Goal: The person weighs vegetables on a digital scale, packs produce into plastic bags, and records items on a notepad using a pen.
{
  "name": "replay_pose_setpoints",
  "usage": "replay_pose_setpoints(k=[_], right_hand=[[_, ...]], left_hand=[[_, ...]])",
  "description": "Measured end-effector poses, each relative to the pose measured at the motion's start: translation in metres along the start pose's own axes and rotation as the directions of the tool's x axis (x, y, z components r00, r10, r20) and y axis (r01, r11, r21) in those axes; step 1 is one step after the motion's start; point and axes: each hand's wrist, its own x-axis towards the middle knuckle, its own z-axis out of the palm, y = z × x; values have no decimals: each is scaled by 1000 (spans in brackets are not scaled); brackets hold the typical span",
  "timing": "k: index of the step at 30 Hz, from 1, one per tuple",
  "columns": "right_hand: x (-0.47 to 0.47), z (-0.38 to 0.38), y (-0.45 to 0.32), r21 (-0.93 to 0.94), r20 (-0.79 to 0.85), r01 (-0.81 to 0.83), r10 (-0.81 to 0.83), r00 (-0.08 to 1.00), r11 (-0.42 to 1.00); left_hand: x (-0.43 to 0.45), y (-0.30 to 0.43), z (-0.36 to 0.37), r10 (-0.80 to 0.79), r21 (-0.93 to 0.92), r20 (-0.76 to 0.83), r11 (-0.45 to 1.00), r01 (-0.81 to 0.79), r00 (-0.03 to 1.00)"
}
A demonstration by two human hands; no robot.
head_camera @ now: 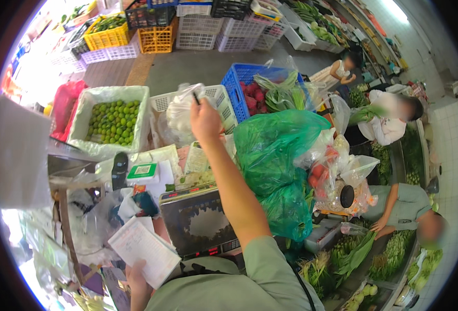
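My right hand is stretched out over a white plastic crate, closed around a black pen. Just beside it are white plastic bags with contents I cannot make out. Low on the left, my left hand grips an open notebook with handwriting on its page. Between the notebook and my right forearm lies a weighing scale with a dark metal pan and red digits. Green plastic bags bulge to the right of my forearm.
A lined crate of green limes stands at left, near a payment-code box. A blue crate holds red produce and leafy greens. Several people are at the right; one person touches leafy vegetables. Stacked crates stand at the back.
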Motion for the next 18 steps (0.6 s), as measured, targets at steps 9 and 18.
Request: replay_pose_setpoints(k=[9,18], right_hand=[[-33,113,211,-364,375,-180,321,870,914],[-34,-131,139,-172,-540,-91,-16,841,981]], left_hand=[[23,8,40,-69,169,-67,982,80,995],[9,5,41,-11,151,-16,988,13,1000]])
